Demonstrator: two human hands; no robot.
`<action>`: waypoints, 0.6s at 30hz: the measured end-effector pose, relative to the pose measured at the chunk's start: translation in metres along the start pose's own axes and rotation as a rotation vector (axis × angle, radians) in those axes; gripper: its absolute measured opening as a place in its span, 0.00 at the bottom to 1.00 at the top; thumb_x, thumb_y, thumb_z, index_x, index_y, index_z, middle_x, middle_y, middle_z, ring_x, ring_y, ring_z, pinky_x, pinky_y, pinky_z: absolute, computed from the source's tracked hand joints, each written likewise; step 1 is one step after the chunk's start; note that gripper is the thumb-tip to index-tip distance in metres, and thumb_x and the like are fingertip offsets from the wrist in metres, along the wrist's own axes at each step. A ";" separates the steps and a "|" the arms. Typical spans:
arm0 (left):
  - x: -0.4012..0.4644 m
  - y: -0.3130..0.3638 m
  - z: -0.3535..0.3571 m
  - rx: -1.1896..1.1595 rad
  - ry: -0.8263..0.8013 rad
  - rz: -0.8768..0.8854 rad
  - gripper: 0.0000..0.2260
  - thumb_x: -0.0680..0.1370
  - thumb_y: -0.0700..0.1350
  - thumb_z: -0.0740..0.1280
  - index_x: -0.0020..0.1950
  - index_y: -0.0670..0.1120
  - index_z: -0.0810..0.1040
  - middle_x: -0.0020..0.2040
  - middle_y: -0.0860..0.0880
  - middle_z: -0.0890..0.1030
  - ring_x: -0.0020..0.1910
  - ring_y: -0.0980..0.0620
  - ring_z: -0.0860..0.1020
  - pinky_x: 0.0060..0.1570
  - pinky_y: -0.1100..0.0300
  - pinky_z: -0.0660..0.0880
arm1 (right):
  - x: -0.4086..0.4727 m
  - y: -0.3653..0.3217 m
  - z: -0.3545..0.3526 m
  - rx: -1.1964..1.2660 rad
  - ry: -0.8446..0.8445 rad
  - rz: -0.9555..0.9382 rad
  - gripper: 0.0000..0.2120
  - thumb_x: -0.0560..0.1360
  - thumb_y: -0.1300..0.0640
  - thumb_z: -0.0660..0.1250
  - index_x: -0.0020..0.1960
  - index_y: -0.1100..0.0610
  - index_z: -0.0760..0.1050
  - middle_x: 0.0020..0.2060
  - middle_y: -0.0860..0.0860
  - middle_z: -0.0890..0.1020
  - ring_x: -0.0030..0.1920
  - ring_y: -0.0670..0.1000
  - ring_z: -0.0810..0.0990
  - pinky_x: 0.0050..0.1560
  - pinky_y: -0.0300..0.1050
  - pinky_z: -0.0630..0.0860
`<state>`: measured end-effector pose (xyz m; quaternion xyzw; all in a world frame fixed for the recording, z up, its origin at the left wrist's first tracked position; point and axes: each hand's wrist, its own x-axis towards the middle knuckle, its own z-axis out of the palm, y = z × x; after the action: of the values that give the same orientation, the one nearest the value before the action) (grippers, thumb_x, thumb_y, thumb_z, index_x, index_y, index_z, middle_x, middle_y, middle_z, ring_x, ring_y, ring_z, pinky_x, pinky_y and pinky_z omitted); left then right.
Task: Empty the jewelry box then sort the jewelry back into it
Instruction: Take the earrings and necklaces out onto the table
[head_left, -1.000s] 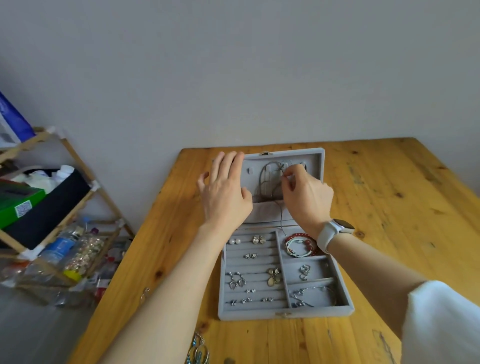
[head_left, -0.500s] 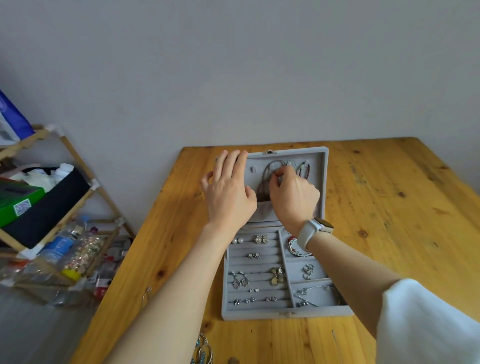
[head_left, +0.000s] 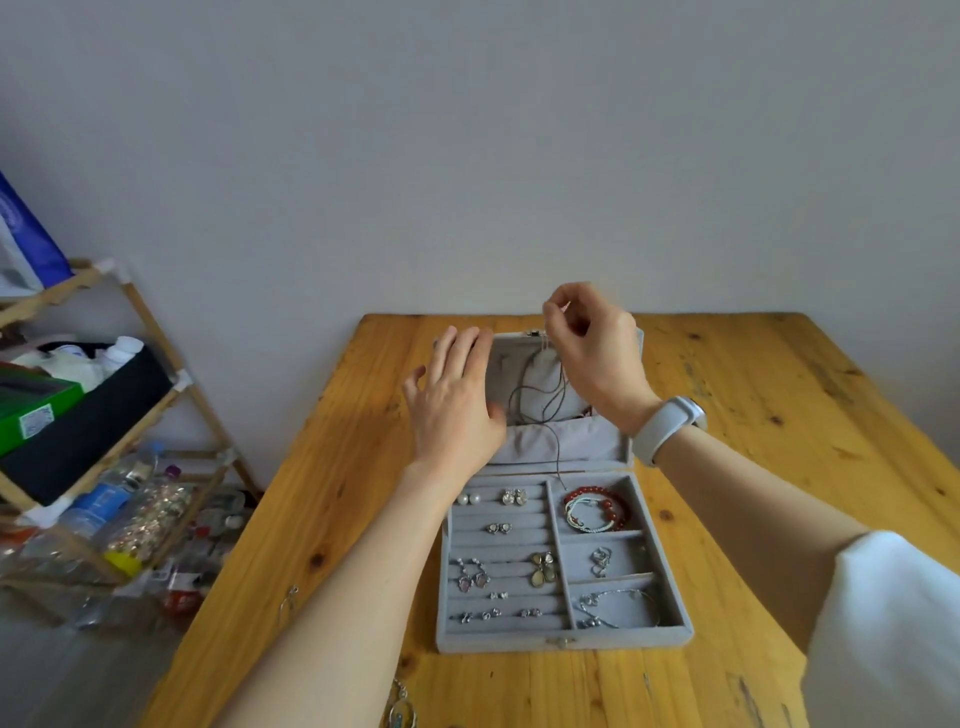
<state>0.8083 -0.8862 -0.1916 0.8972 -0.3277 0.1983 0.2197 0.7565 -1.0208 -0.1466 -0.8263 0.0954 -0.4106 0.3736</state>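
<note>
Grey velvet jewelry box (head_left: 563, 636) lies open mid-table, its trays holding earrings, rings and bracelets (head_left: 595, 512), so by my reading your emptying has barely begun. Your right hand (head_left: 592, 353) pinches a brown cord necklace (head_left: 540, 400) above the lid; your left hand (head_left: 457, 405) rests flat, fingers straight, on the lid's edge.

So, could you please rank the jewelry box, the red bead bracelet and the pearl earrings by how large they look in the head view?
1. Jewelry box, by far the largest.
2. Red bead bracelet.
3. Pearl earrings, smallest.
</note>
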 end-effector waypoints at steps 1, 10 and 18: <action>0.001 0.000 -0.002 -0.005 -0.016 -0.008 0.31 0.70 0.41 0.65 0.73 0.48 0.60 0.73 0.52 0.60 0.74 0.53 0.52 0.64 0.48 0.58 | 0.005 -0.005 -0.005 0.040 -0.016 -0.014 0.04 0.75 0.60 0.62 0.42 0.55 0.72 0.25 0.43 0.71 0.26 0.43 0.69 0.32 0.41 0.67; 0.013 0.006 -0.032 -0.054 -0.301 -0.105 0.29 0.78 0.47 0.58 0.76 0.50 0.48 0.77 0.53 0.45 0.74 0.55 0.42 0.71 0.43 0.46 | 0.041 -0.066 -0.046 0.190 -0.088 -0.152 0.04 0.76 0.62 0.60 0.42 0.56 0.69 0.33 0.44 0.76 0.34 0.40 0.75 0.39 0.42 0.75; -0.032 0.051 -0.091 -1.142 -0.140 -0.238 0.23 0.75 0.38 0.66 0.68 0.51 0.67 0.68 0.53 0.69 0.68 0.57 0.66 0.66 0.58 0.64 | 0.006 -0.123 -0.078 0.329 -0.192 -0.088 0.10 0.76 0.64 0.60 0.38 0.53 0.69 0.30 0.49 0.77 0.30 0.42 0.75 0.30 0.36 0.74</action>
<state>0.7319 -0.8577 -0.1194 0.6782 -0.2936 -0.0956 0.6669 0.6837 -0.9792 -0.0275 -0.7926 -0.0454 -0.3561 0.4928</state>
